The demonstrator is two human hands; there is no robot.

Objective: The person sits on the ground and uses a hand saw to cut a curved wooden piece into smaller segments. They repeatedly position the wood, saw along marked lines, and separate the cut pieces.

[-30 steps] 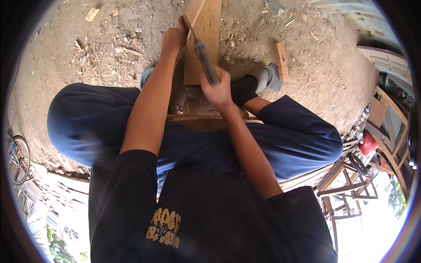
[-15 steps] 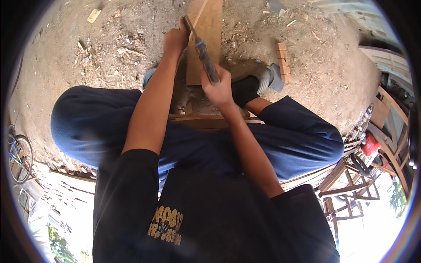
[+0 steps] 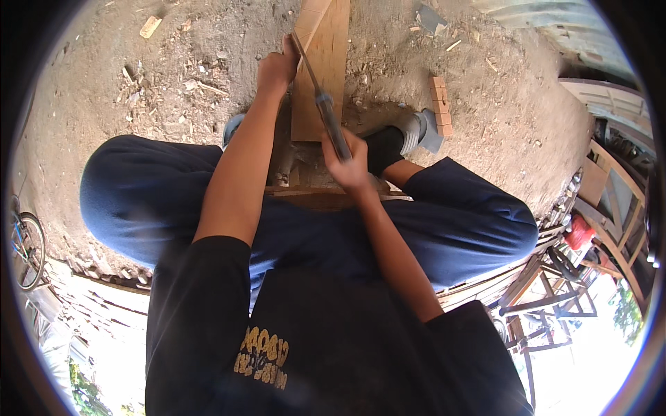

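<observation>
Head cam view here: my right hand [image 3: 347, 161] is wrapped snugly around the dark handle of a hand tool [image 3: 334, 127], probably a saw, though its blade is too edge-on to be sure. That blade points up and a bit left, ending just beside my left hand [image 3: 277, 71]. The left one is bunched at the left edge of a pale wood strip [image 3: 312, 21] with faint lines across it. Can't tell how tightly those fingers are closed, since their undersides are hidden. The strip lies along the left side of a flat board [image 3: 329, 59] out in front of my legs, running off the top of the view.

I'd call this the cutting step, blade working at the strip's near part. Next move, imo, calls for an even stroke along the same line, strip steadied against the board, left fingertips well out of the blade's path.
</observation>
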